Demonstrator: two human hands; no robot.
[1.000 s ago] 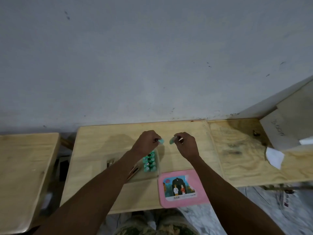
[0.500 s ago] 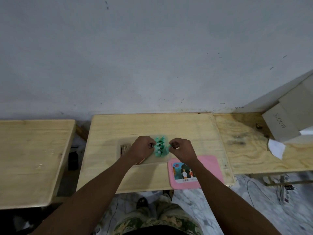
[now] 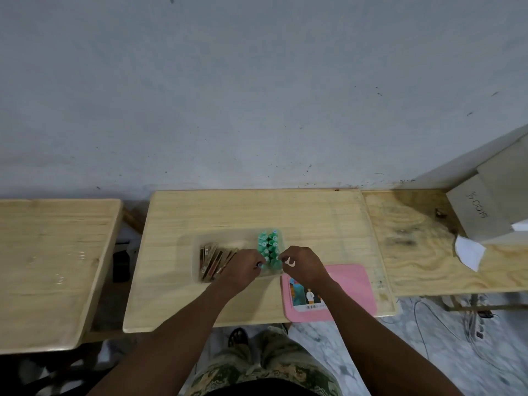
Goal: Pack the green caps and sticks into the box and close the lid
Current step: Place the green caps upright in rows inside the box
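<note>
A clear shallow box (image 3: 197, 241) lies on the middle wooden table. Its right end holds two rows of green caps (image 3: 269, 247); its left part holds brown flat sticks (image 3: 213, 260) fanned side by side. My left hand (image 3: 241, 267) hovers over the box's near edge with curled fingers pinching a small green cap at its tip. My right hand (image 3: 303, 265) is beside the caps, its fingers curled round a small white piece. The pink lid (image 3: 351, 287) with a picture label lies flat to the right of the box, partly under my right wrist.
A second wooden table (image 3: 51, 267) stands at the left across a gap. A plywood top (image 3: 428, 247) joins on the right, bearing a grey cardboard box (image 3: 491, 201) and white paper (image 3: 468, 251). Cables lie on the marble floor at the lower right.
Both hands have come down from above the table to the near end of the cap rows. The camera has tilted, so the table sits lower and nearer in view.
</note>
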